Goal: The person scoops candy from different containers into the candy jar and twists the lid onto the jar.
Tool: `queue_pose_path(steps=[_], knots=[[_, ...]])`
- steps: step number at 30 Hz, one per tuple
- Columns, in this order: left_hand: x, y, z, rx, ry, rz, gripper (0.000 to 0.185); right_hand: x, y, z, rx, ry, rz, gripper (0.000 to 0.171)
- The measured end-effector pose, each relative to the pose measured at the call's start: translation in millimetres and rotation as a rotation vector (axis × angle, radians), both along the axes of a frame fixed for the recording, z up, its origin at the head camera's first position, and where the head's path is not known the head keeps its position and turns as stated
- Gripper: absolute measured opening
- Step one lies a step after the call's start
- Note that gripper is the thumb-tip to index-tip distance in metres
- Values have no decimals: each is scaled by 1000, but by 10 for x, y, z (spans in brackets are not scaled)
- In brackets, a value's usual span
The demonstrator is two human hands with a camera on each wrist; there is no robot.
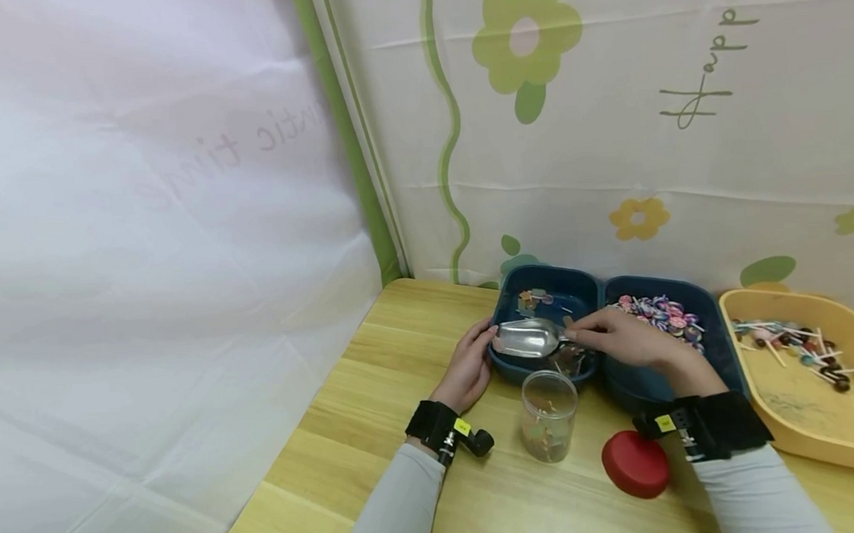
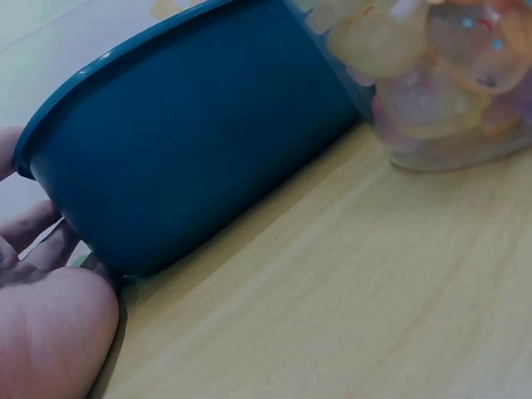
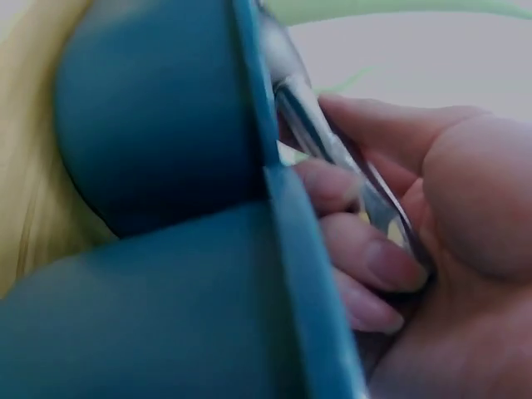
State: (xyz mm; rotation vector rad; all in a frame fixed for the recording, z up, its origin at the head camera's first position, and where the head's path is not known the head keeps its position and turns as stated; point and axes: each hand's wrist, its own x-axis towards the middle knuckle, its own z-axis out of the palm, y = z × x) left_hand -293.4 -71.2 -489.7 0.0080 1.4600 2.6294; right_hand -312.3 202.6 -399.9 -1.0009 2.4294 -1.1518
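A clear jar (image 1: 549,421) fronts the left blue bin (image 2: 191,133), red lid (image 1: 636,465) nearby.

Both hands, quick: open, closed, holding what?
Left hand: holding the left blue bin.
Right hand: closed, holding the metal scoop.

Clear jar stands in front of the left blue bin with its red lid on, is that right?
Not quite: the red lid is off, lying on the table, as the head view shows. The clear jar does stand in front of the left blue bin.

table (image 1: 361,383): two blue bins (image 1: 566,285) (image 1: 636,384) | yellow tray (image 1: 827,431) | jar (image 1: 549,431) | red lid (image 1: 635,465)
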Motion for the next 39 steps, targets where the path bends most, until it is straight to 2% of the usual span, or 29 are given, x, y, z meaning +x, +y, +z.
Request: queue_pose_path(steps=[3,7,14,21,25,31,34,39], knots=[[0,-3,-15,-2,-12,-2,48,-17,32,-21,-34,-35,-18,26],[4,-15,-23,-2,-18,-19,48,-17,23,-21,-57,-30,-39,27],[-20,-5,-23,-10,-12,1,46,-14,70,21,-81,21,-32,26],[-7,-7,-12,-6,-17,-2,45,30,298,165,-87,67,-88,28],[-6,-4,-12,-4,-18,-8,46,135,459,357,-107,92,-54,26],[-3,5,-8,-6,-20,-17,46,379,686,669,-119,136,10,28],[-7,4,-7,-7,-25,-17,46,510,797,782,-100,179,-16,29],[-7,-10,-14,-3,-38,-20,46,697,948,855,-55,253,-134,30]])
